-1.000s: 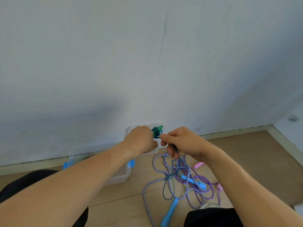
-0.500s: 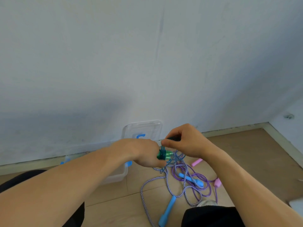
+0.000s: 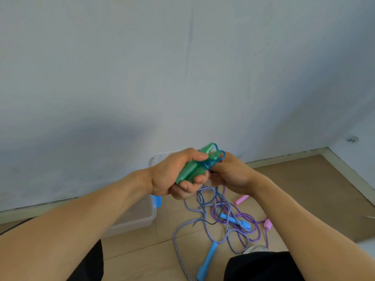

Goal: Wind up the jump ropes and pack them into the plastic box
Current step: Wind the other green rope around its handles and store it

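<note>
Floor: wooden boards [image 3: 129,248] are running up to a pale wall [image 3: 182,67].
Left hand [image 3: 172,175]: I am gripping both green handles [image 3: 192,169], blue cord [image 3: 211,163] wound round them.
Right hand [image 3: 229,175]: I am touching that cord; grip unclear.
Plastic box [image 3: 140,218]: sitting at seven o'clock of my hands.
Other ropes [image 3: 223,220]: lying tangled at five o'clock.

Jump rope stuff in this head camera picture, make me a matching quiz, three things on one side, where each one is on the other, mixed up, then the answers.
Things:
1. green handles
2. pink handle
3. plastic box

Places:
A. on the floor by the wall, partly behind the left forearm
B. gripped in the left hand
C. lying loose on the floor, below the right hand

Pairs: 1-B, 2-C, 3-A
</note>
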Action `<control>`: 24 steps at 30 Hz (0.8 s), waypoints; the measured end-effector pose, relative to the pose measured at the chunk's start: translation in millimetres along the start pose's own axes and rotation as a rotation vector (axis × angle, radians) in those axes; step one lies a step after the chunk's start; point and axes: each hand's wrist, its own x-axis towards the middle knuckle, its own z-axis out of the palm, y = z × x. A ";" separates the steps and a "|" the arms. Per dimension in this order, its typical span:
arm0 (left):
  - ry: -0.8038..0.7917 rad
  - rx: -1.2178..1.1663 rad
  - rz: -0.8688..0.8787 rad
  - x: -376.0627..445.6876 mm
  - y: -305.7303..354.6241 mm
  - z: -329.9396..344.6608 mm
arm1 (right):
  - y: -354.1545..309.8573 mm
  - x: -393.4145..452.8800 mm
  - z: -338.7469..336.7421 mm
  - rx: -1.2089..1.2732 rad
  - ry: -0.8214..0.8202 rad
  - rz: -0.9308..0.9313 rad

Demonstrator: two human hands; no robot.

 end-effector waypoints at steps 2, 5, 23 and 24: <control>0.117 -0.021 0.013 -1.8 4.8 -6.0 | -4.7 2.4 -0.2 0.088 0.031 0.005; 0.285 -0.040 0.026 -5.1 10.0 -13.1 | -10.3 2.6 -2.6 0.141 0.066 -0.033; 0.548 -0.413 0.174 5.2 2.9 -17.6 | -12.3 8.7 18.7 -0.329 0.258 -0.058; 0.528 -0.442 0.199 5.6 2.6 -18.7 | -13.0 8.4 20.0 -0.310 0.233 -0.041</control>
